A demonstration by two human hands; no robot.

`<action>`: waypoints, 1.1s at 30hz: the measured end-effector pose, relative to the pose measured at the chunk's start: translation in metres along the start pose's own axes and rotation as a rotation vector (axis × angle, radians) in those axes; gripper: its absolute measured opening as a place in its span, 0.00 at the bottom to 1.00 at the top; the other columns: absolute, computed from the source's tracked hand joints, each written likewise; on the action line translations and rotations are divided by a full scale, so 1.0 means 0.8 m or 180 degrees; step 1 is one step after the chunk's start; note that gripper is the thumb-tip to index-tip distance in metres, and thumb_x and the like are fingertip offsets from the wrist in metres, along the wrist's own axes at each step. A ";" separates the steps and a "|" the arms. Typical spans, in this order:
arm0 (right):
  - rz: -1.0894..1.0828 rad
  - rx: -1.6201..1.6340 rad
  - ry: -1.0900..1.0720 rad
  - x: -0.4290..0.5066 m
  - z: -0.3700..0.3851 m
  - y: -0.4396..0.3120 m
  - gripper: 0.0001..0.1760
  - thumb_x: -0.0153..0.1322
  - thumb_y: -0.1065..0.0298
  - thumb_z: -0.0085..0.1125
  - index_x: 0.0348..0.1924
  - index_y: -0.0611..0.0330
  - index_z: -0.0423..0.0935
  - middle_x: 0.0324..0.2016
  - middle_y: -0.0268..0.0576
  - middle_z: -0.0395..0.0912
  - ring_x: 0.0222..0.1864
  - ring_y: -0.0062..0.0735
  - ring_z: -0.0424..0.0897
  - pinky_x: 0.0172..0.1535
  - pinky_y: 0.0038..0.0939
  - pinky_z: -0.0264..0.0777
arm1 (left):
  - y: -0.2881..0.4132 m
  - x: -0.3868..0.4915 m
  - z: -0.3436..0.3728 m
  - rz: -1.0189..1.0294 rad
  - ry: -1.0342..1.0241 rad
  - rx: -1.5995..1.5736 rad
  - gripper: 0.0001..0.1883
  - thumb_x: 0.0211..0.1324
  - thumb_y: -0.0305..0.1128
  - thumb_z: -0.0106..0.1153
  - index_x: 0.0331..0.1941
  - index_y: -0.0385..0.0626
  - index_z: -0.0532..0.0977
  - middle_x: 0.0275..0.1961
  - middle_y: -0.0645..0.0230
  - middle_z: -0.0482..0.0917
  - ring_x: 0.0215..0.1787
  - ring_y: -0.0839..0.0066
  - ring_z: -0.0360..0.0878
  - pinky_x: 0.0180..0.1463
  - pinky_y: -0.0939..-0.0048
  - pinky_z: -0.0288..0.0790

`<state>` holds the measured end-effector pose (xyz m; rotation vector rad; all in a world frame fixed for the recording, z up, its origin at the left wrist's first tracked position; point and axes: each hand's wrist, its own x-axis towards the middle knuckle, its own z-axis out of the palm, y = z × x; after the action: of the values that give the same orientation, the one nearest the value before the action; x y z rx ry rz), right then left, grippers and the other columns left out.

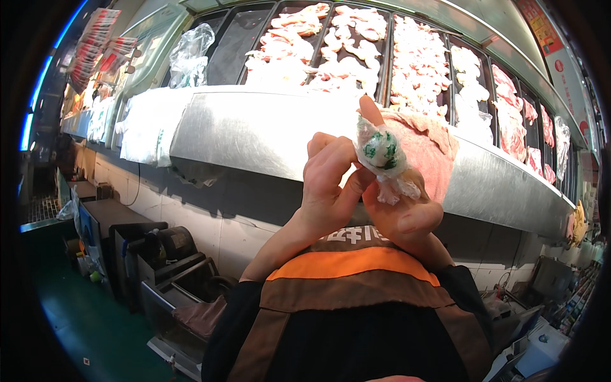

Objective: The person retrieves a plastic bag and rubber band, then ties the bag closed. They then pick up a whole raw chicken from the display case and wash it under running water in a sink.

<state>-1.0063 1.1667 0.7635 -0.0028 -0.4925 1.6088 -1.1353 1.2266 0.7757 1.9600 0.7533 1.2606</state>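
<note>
A crumpled clear plastic bag with green print (382, 149) is bunched against the fingers of my right hand (403, 210). One fingertip points up past the bag, and the right thumb stands away from it. My left hand (329, 174) has its fingers curled, with thumb and forefinger pinched at the bag's lower left edge. Whether the bag wraps a finger or holds something is hidden. Both hands are above the near edge of a steel counter (238, 129). Behind them a pink cloth (429, 148) drapes over that edge.
Black trays of raw poultry pieces (286, 47) and red meat (510, 119) line the counter's back. White plastic bags (155, 124) hang over its left edge. Black bins (167, 258) stand at lower left, a light blue box (542, 351) at lower right. Yellow gloves (579, 224) hang far right.
</note>
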 end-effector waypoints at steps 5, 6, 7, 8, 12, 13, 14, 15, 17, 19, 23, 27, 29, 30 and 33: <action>0.0079 -0.0738 0.0660 -0.008 0.006 -0.004 0.35 0.51 0.78 0.53 0.55 0.71 0.71 0.55 0.48 0.73 0.57 0.31 0.71 0.57 0.23 0.62 | 0.003 0.004 -0.002 0.0435 0.0056 0.0332 0.07 0.47 0.25 0.66 0.32 0.48 0.80 0.30 0.75 0.79 0.35 0.70 0.68 0.46 0.68 0.58; 0.0094 -0.1336 0.0692 -0.008 0.006 -0.006 0.32 0.53 0.77 0.54 0.53 0.71 0.72 0.52 0.47 0.74 0.54 0.31 0.72 0.55 0.23 0.63 | 0.007 0.003 -0.005 0.0545 0.0033 0.0639 0.08 0.46 0.25 0.66 0.33 0.49 0.80 0.30 0.76 0.79 0.34 0.71 0.68 0.45 0.68 0.58; 0.0171 -0.1575 0.0754 -0.008 0.007 -0.006 0.28 0.56 0.76 0.55 0.51 0.71 0.73 0.50 0.46 0.75 0.52 0.32 0.73 0.53 0.24 0.65 | 0.011 0.003 -0.007 0.0630 0.0070 0.0909 0.09 0.44 0.25 0.65 0.33 0.49 0.81 0.29 0.77 0.79 0.34 0.72 0.68 0.45 0.68 0.58; 0.0344 -0.2033 0.0838 -0.008 0.007 -0.009 0.25 0.58 0.74 0.57 0.50 0.70 0.74 0.47 0.45 0.76 0.50 0.32 0.74 0.51 0.26 0.66 | 0.017 0.000 -0.005 0.0742 0.0183 0.1347 0.11 0.41 0.26 0.63 0.33 0.49 0.81 0.27 0.78 0.79 0.32 0.74 0.68 0.45 0.67 0.57; 0.0564 -0.3228 0.0763 -0.008 0.008 -0.014 0.20 0.67 0.64 0.61 0.46 0.71 0.76 0.45 0.49 0.76 0.48 0.35 0.75 0.50 0.35 0.68 | 0.029 -0.004 -0.004 0.1036 0.0365 0.1419 0.08 0.43 0.25 0.62 0.32 0.48 0.80 0.28 0.75 0.79 0.31 0.73 0.68 0.45 0.67 0.58; 0.0447 -0.3369 0.0622 -0.008 0.008 -0.015 0.21 0.67 0.63 0.62 0.47 0.72 0.76 0.49 0.51 0.74 0.51 0.35 0.73 0.52 0.35 0.67 | 0.030 -0.004 -0.004 0.0718 0.0396 0.0944 0.08 0.44 0.25 0.62 0.32 0.48 0.80 0.27 0.76 0.79 0.31 0.72 0.68 0.44 0.67 0.58; 0.0324 -0.3506 0.0485 -0.008 0.010 -0.017 0.23 0.67 0.63 0.62 0.49 0.72 0.76 0.52 0.52 0.72 0.53 0.35 0.72 0.55 0.36 0.66 | 0.029 -0.004 -0.004 0.0511 0.0390 0.0495 0.07 0.45 0.24 0.62 0.32 0.48 0.80 0.27 0.76 0.79 0.31 0.72 0.68 0.44 0.67 0.58; 0.0092 -0.3523 0.0329 -0.007 0.011 -0.016 0.24 0.67 0.62 0.63 0.50 0.72 0.76 0.56 0.54 0.69 0.57 0.35 0.70 0.58 0.36 0.64 | 0.027 -0.004 -0.003 0.0158 0.0397 0.0031 0.07 0.47 0.24 0.62 0.32 0.48 0.80 0.27 0.76 0.79 0.31 0.71 0.68 0.44 0.67 0.58; -0.0025 -0.3265 0.0207 -0.007 0.016 -0.016 0.28 0.67 0.61 0.64 0.55 0.72 0.73 0.61 0.54 0.65 0.61 0.35 0.66 0.61 0.36 0.61 | 0.024 -0.005 -0.004 0.0324 0.0433 0.0001 0.05 0.50 0.23 0.62 0.32 0.45 0.79 0.40 0.64 0.79 0.39 0.69 0.71 0.49 0.66 0.62; 0.0205 -0.2721 0.0274 -0.010 0.023 -0.017 0.33 0.67 0.60 0.64 0.60 0.71 0.69 0.64 0.52 0.61 0.64 0.34 0.64 0.63 0.35 0.58 | 0.021 -0.010 0.000 0.0608 0.0684 -0.0010 0.04 0.53 0.24 0.62 0.34 0.42 0.78 0.49 0.55 0.74 0.45 0.66 0.71 0.54 0.65 0.64; 0.0473 -0.1832 0.0337 -0.018 0.033 -0.018 0.41 0.66 0.61 0.65 0.68 0.70 0.61 0.70 0.47 0.54 0.67 0.32 0.60 0.65 0.32 0.55 | 0.015 -0.022 0.001 -0.0623 0.0642 -0.1743 0.11 0.62 0.27 0.63 0.45 0.36 0.74 0.45 0.63 0.76 0.46 0.76 0.72 0.54 0.73 0.66; 0.0904 -0.2293 0.0549 -0.019 0.033 -0.017 0.32 0.69 0.66 0.62 0.64 0.69 0.66 0.72 0.53 0.52 0.66 0.33 0.62 0.63 0.31 0.58 | 0.016 -0.037 0.006 -0.1372 0.0018 -0.2799 0.13 0.61 0.24 0.64 0.48 0.33 0.75 0.44 0.68 0.79 0.47 0.79 0.75 0.54 0.76 0.69; 0.0405 -0.2930 0.0348 -0.012 0.029 -0.009 0.29 0.69 0.66 0.61 0.61 0.69 0.70 0.72 0.57 0.54 0.68 0.40 0.62 0.64 0.35 0.57 | 0.017 -0.043 0.008 -0.1449 -0.0066 -0.2941 0.15 0.60 0.23 0.63 0.50 0.32 0.75 0.46 0.66 0.81 0.49 0.78 0.77 0.56 0.75 0.70; 0.0071 -0.3406 0.0303 -0.007 0.027 -0.006 0.27 0.70 0.65 0.61 0.59 0.69 0.72 0.71 0.59 0.55 0.69 0.45 0.61 0.65 0.37 0.56 | 0.016 -0.044 0.007 -0.1453 -0.0158 -0.2926 0.16 0.60 0.22 0.63 0.52 0.32 0.75 0.47 0.65 0.82 0.49 0.79 0.79 0.55 0.76 0.72; -0.0749 -0.4860 -0.0012 0.007 0.017 -0.002 0.26 0.70 0.55 0.61 0.53 0.67 0.77 0.68 0.64 0.60 0.71 0.61 0.56 0.67 0.49 0.52 | 0.017 -0.046 0.008 -0.1778 -0.0007 -0.3056 0.12 0.62 0.22 0.60 0.48 0.31 0.77 0.44 0.65 0.83 0.43 0.81 0.80 0.47 0.78 0.74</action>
<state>-1.0093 1.1675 0.7778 -1.0317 -1.5355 0.6840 -1.1413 1.1889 0.7654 0.8900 0.4888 0.9850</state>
